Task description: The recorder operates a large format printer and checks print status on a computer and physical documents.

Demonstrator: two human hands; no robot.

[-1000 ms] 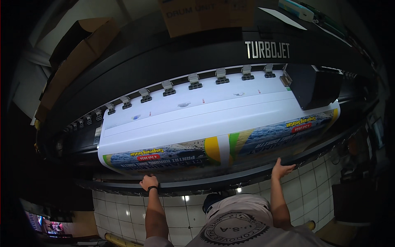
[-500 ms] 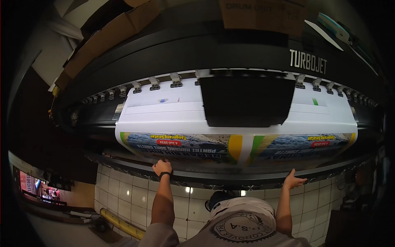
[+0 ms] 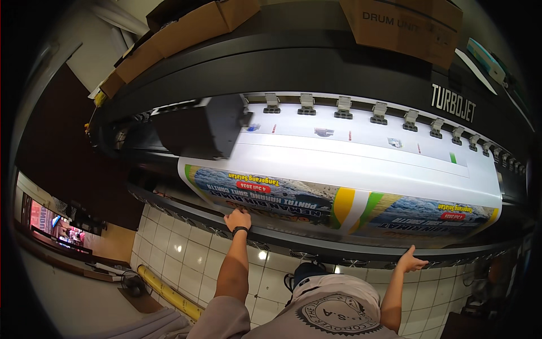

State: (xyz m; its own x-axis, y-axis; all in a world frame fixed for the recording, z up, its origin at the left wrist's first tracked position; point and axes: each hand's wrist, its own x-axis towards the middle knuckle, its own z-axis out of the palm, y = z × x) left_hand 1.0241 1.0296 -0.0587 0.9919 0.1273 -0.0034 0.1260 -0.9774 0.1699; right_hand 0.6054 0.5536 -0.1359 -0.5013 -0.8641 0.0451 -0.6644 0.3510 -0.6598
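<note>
A wide printed banner [image 3: 271,198] comes out of a large black printer [image 3: 316,70] and curves down over its front. The print has a blue and sandy picture with yellow, white and green bands, upside down from my side. My left hand [image 3: 237,219], with a dark band on its wrist, is closed at the printer's front rail [image 3: 322,237], by the banner's lower left part; what its fingers hold is hidden. Against the same rail, farther right, my right hand [image 3: 411,261] rests with fingers spread and thumb raised. The black print carriage [image 3: 195,129] is over the banner's left edge, slightly blurred.
Grey pinch rollers [image 3: 343,106] line the slot behind the banner. On top of the printer stand an open cardboard box [image 3: 186,34], a closed carton [image 3: 403,28] and a teal tool [image 3: 485,59]. A yellow tube [image 3: 169,294] lies at lower left, on white floor tiles [image 3: 192,254].
The print carriage has travelled from the middle of the banner to its left end, uncovering small printed patches. My view has swung, while both hands keep their places at the rail.
</note>
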